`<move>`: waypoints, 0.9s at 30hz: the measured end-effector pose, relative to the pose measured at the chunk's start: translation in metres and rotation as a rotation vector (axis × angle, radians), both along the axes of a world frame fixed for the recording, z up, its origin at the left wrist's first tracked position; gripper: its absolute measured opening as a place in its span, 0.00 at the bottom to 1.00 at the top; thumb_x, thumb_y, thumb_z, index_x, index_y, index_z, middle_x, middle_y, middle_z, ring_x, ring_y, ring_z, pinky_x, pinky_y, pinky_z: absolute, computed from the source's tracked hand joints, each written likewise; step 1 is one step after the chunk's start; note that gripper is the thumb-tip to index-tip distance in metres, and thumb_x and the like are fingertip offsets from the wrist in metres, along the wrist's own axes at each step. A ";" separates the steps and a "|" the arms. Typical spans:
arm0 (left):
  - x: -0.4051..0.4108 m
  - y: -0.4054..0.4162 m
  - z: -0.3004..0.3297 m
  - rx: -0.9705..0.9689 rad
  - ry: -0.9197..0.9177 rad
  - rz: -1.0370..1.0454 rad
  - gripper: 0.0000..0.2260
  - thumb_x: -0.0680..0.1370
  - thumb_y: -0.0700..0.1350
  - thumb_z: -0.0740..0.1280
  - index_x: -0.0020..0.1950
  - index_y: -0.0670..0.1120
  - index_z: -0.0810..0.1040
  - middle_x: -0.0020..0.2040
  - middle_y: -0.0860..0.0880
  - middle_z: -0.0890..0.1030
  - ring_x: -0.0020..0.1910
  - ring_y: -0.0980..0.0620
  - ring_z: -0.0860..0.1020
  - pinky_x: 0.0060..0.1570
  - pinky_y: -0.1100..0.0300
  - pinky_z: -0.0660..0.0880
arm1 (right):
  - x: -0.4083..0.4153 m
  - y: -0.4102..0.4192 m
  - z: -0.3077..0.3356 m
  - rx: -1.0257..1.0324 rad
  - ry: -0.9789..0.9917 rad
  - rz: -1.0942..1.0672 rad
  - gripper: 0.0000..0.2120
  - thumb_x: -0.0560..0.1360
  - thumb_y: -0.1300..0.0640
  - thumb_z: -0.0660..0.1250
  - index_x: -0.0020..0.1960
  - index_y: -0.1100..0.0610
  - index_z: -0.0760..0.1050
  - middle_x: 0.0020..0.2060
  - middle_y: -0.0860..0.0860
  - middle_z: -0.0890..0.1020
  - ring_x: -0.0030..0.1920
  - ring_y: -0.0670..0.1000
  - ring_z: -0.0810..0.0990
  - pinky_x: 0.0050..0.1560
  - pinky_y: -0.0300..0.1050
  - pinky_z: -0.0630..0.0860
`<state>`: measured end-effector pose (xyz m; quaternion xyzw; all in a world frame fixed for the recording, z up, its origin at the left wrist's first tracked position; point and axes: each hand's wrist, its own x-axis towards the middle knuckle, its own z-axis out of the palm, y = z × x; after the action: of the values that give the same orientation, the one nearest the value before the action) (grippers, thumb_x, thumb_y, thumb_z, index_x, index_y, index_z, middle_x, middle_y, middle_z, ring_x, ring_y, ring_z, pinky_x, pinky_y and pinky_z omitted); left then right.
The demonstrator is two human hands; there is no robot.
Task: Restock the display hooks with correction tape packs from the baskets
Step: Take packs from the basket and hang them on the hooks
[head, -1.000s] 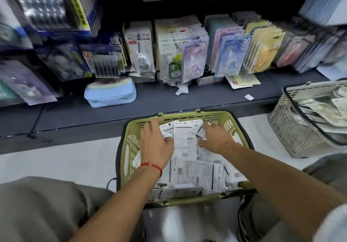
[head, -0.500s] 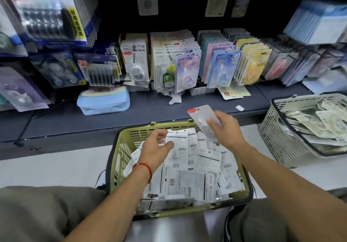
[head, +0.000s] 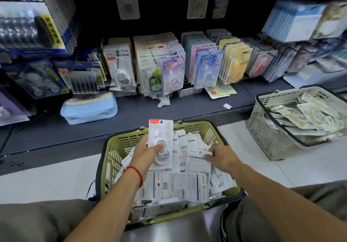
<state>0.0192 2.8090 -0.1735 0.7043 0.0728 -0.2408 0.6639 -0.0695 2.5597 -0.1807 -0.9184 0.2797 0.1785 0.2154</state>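
My left hand (head: 145,154) holds a correction tape pack (head: 161,144) above the green basket (head: 120,147); my right hand (head: 222,157) grips another pack (head: 197,162) inside it.

A dark grey shelf (head: 187,108) carries a pale blue pouch (head: 89,108); right of the pouch lie a crumpled white scrap (head: 163,101), a yellow pack (head: 220,91) and a small white tag (head: 227,106). On the pale floor (head: 47,177) stand a green basket (head: 112,153) and, further right, a beige basket (head: 262,129).

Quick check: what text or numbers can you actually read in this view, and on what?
"30": purple hanging pack.
"30": blue hanging pack.
Red tag on the correction tape pack in the left hand: too blurred.
Barcoded backs of packs in the green basket: too small.
Yellow strip on the black-and-blue pack: blurred.
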 end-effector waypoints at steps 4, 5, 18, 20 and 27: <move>-0.008 0.003 0.002 0.067 -0.139 -0.021 0.18 0.82 0.42 0.69 0.69 0.59 0.75 0.61 0.53 0.84 0.60 0.47 0.82 0.54 0.50 0.81 | 0.006 0.007 0.009 0.171 -0.225 -0.117 0.10 0.78 0.48 0.71 0.45 0.53 0.75 0.38 0.51 0.83 0.37 0.49 0.80 0.33 0.42 0.73; -0.009 0.002 0.005 0.085 -0.184 -0.031 0.17 0.83 0.43 0.68 0.69 0.60 0.74 0.61 0.54 0.83 0.60 0.47 0.82 0.51 0.50 0.82 | 0.010 0.008 0.018 0.215 -0.310 -0.170 0.11 0.77 0.49 0.71 0.43 0.52 0.72 0.37 0.50 0.82 0.36 0.49 0.79 0.32 0.42 0.72; -0.026 -0.019 0.032 0.081 -0.537 -0.288 0.33 0.78 0.47 0.76 0.78 0.66 0.67 0.74 0.61 0.74 0.73 0.60 0.73 0.69 0.53 0.75 | 0.050 0.080 0.075 0.858 -0.674 -0.462 0.17 0.76 0.48 0.78 0.56 0.56 0.77 0.51 0.57 0.87 0.47 0.54 0.89 0.50 0.54 0.87; -0.022 -0.014 0.031 0.157 -0.604 -0.242 0.37 0.77 0.35 0.74 0.78 0.66 0.67 0.73 0.62 0.75 0.72 0.60 0.74 0.67 0.58 0.75 | 0.055 0.082 0.077 1.017 -0.643 -0.473 0.19 0.77 0.46 0.76 0.56 0.60 0.78 0.50 0.60 0.87 0.46 0.56 0.89 0.48 0.54 0.87; -0.007 0.028 0.028 -0.150 -0.144 0.157 0.28 0.75 0.30 0.75 0.67 0.56 0.76 0.60 0.49 0.85 0.60 0.44 0.84 0.56 0.44 0.83 | 0.056 0.083 0.020 0.019 -0.082 0.008 0.24 0.80 0.33 0.64 0.59 0.53 0.78 0.57 0.53 0.84 0.56 0.55 0.84 0.54 0.49 0.79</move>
<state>0.0126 2.8371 -0.1452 0.6603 0.0619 -0.1417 0.7349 -0.0136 2.6427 -0.1608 -0.9240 0.2652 0.1444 0.2347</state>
